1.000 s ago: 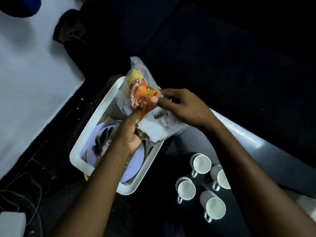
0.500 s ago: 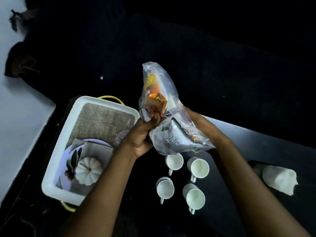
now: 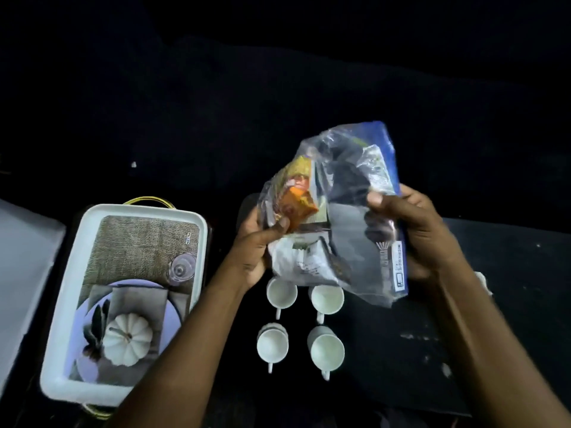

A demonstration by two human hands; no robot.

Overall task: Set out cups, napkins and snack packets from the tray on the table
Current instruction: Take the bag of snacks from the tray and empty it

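Both hands hold a clear zip bag [image 3: 343, 230] of snack packets up above the dark table. My left hand [image 3: 258, 245] pinches its left side, the thumb pressing an orange packet [image 3: 298, 205] through the plastic. My right hand [image 3: 414, 230] grips the bag's right edge by its blue strip. Below the bag stand several white cups [image 3: 281, 293] in a two-by-two group, handles toward me. The white tray [image 3: 66, 291] lies at the left; its floor carries a printed picture of a plate, pumpkin and burlap.
Something white [image 3: 483, 281] peeks out behind my right wrist on the table. A pale surface [image 3: 21, 261] lies left of the tray. The tray has yellow wire handles [image 3: 148, 200]. The background beyond the table is black.
The bag has moved right, away from the tray, and now hangs above the cups. My right hand has shifted from under it to its right edge. The view has swung right.
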